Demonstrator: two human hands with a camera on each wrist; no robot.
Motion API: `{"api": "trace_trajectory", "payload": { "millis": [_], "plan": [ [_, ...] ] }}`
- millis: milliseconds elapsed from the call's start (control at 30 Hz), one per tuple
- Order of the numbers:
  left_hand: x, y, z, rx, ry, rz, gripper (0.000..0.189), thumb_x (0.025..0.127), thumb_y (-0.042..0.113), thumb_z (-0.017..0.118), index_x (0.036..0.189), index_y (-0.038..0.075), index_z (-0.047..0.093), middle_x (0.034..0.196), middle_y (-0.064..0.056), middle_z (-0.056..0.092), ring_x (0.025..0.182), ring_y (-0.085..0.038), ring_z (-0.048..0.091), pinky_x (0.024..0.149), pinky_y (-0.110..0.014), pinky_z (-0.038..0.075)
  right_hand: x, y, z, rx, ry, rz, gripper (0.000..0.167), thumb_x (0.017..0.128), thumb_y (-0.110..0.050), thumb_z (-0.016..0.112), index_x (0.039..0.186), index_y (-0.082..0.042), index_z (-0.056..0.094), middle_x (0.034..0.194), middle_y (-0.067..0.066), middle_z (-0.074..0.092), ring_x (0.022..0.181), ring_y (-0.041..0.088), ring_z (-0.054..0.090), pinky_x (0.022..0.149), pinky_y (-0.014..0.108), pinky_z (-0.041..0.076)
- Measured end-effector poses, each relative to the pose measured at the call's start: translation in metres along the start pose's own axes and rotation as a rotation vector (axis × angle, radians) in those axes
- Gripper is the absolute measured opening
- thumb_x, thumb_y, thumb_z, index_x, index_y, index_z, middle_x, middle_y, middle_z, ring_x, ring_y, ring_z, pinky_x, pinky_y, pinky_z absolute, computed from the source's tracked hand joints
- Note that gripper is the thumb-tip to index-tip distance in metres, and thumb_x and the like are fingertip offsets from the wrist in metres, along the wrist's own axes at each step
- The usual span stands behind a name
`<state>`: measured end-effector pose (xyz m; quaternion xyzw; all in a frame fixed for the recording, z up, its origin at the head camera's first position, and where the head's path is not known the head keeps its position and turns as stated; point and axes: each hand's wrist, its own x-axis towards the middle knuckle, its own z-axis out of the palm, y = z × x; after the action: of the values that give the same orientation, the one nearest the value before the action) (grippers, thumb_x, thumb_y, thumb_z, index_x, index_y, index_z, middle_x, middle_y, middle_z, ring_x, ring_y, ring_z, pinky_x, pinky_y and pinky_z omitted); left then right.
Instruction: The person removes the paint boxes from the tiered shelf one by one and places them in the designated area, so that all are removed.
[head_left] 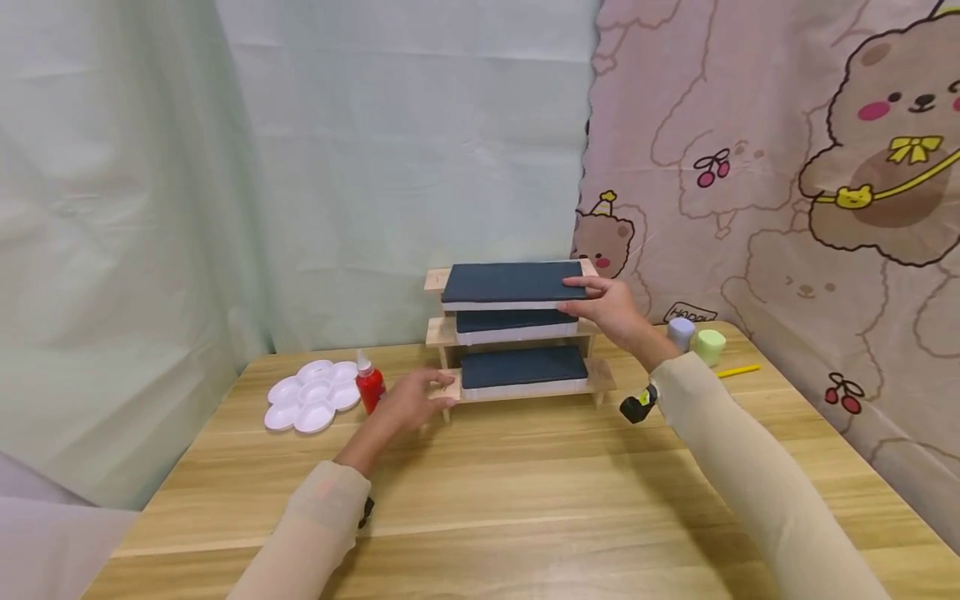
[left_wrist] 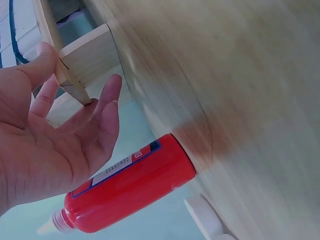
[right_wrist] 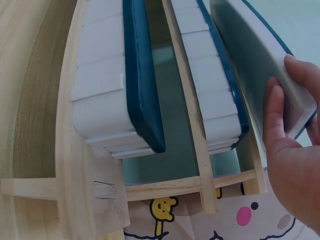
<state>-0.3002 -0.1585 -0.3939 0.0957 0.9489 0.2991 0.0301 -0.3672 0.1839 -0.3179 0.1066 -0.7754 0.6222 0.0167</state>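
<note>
On a three-tier wooden rack [head_left: 446, 332] lie dark-blue-topped white cases: a lower case [head_left: 525, 368], a middle case [head_left: 517, 323] and a top case [head_left: 513, 283]. My right hand [head_left: 606, 310] pinches the top case's right end, thumb and fingers on opposite faces. That case tilts away from the middle one in the right wrist view. My left hand [left_wrist: 65, 120] is at the left end of the bottom shelf [left_wrist: 62, 75], the board's end between thumb and fingers. Just beside that hand, a red bottle [left_wrist: 132, 182] with a white nozzle stands on the table.
A white flower-shaped palette [head_left: 315, 395] lies left of the red bottle. On the right are a blue-lidded pot [head_left: 681, 332], a green-lidded pot [head_left: 709, 346] and a yellow stick [head_left: 738, 371]. A pale curtain [head_left: 420, 167] hangs behind the table [head_left: 525, 500].
</note>
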Motion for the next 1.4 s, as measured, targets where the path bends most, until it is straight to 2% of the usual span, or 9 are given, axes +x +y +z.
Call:
{"api": "trace_trajectory", "payload": {
  "millis": [300, 600, 767, 967, 1067, 1167, 1267, 1333, 1400],
  "plan": [
    [0.0, 0.0, -0.001, -0.012, -0.002, 0.008, 0.044, 0.087, 0.026, 0.077, 0.13, 0.017, 0.067, 0.138, -0.012, 0.058, 0.132, -0.035, 0.048, 0.106, -0.055, 0.042, -0.007, 0.002, -0.005, 0.051, 0.006, 0.017, 0.053, 0.083, -0.008, 0.081, 0.132, -0.004, 0.062, 0.149, 0.023, 0.033, 0.136, 0.03, 0.036, 0.09, 0.029, 0.053],
    [0.002, -0.003, 0.002, -0.023, -0.01, 0.015, 0.044, 0.087, 0.025, 0.077, 0.129, 0.018, 0.068, 0.139, -0.01, 0.058, 0.133, -0.035, 0.048, 0.106, -0.056, 0.041, -0.021, 0.004, -0.013, -0.033, 0.019, 0.013, 0.055, 0.081, -0.019, 0.084, 0.13, -0.006, 0.064, 0.15, 0.022, 0.034, 0.136, 0.032, 0.034, 0.101, 0.043, 0.046],
    [0.001, -0.002, 0.002, -0.024, -0.012, 0.017, 0.044, 0.087, 0.025, 0.077, 0.129, 0.017, 0.068, 0.138, -0.01, 0.059, 0.133, -0.034, 0.048, 0.107, -0.056, 0.04, -0.029, 0.006, -0.018, -0.067, 0.021, 0.006, 0.055, 0.081, -0.023, 0.085, 0.13, -0.008, 0.065, 0.147, 0.022, 0.04, 0.13, 0.032, 0.04, 0.096, 0.043, 0.048],
    [0.001, -0.003, 0.001, -0.017, -0.017, 0.009, 0.044, 0.087, 0.026, 0.077, 0.129, 0.016, 0.067, 0.139, -0.011, 0.058, 0.132, -0.035, 0.048, 0.106, -0.056, 0.041, -0.04, 0.006, -0.022, -0.088, 0.019, 0.001, 0.056, 0.081, -0.024, 0.084, 0.13, -0.007, 0.064, 0.151, 0.021, 0.037, 0.136, 0.033, 0.035, 0.102, 0.047, 0.043],
    [0.001, -0.004, 0.001, -0.019, -0.01, 0.013, 0.043, 0.088, 0.026, 0.077, 0.129, 0.015, 0.067, 0.138, -0.012, 0.058, 0.131, -0.036, 0.049, 0.105, -0.056, 0.042, -0.045, 0.006, -0.023, -0.088, 0.022, 0.007, 0.057, 0.081, -0.025, 0.084, 0.131, -0.006, 0.063, 0.151, 0.02, 0.037, 0.134, 0.031, 0.036, 0.101, 0.044, 0.044],
    [0.001, -0.006, 0.001, -0.019, -0.001, 0.025, 0.043, 0.088, 0.025, 0.076, 0.128, 0.014, 0.067, 0.138, -0.013, 0.058, 0.13, -0.037, 0.049, 0.105, -0.056, 0.042, -0.05, 0.007, -0.025, -0.076, 0.027, -0.004, 0.056, 0.081, -0.023, 0.084, 0.13, -0.005, 0.063, 0.14, 0.021, 0.047, 0.117, 0.026, 0.046, 0.088, 0.033, 0.048],
    [0.001, -0.005, 0.0, -0.011, 0.002, 0.035, 0.043, 0.088, 0.025, 0.076, 0.129, 0.014, 0.067, 0.138, -0.014, 0.058, 0.131, -0.037, 0.049, 0.105, -0.056, 0.042, -0.055, 0.01, -0.027, -0.071, 0.038, -0.04, 0.053, 0.081, -0.02, 0.084, 0.128, -0.004, 0.064, 0.116, 0.013, 0.062, 0.094, 0.017, 0.051, 0.071, 0.025, 0.046],
    [0.001, -0.005, 0.0, -0.005, 0.0, 0.037, 0.043, 0.088, 0.025, 0.076, 0.129, 0.014, 0.067, 0.138, -0.014, 0.058, 0.131, -0.037, 0.049, 0.105, -0.056, 0.042, -0.059, 0.012, -0.029, -0.057, 0.039, -0.061, 0.051, 0.082, -0.016, 0.083, 0.126, -0.002, 0.065, 0.098, 0.008, 0.065, 0.081, 0.014, 0.051, 0.066, 0.023, 0.046],
    [0.0, -0.004, 0.0, -0.002, -0.002, 0.035, 0.043, 0.088, 0.026, 0.076, 0.129, 0.015, 0.067, 0.138, -0.014, 0.058, 0.131, -0.037, 0.049, 0.105, -0.056, 0.042, -0.063, 0.013, -0.031, -0.053, 0.039, -0.073, 0.048, 0.082, -0.014, 0.083, 0.124, -0.002, 0.065, 0.091, 0.002, 0.065, 0.077, 0.011, 0.052, 0.067, 0.023, 0.048]
  ]
}}
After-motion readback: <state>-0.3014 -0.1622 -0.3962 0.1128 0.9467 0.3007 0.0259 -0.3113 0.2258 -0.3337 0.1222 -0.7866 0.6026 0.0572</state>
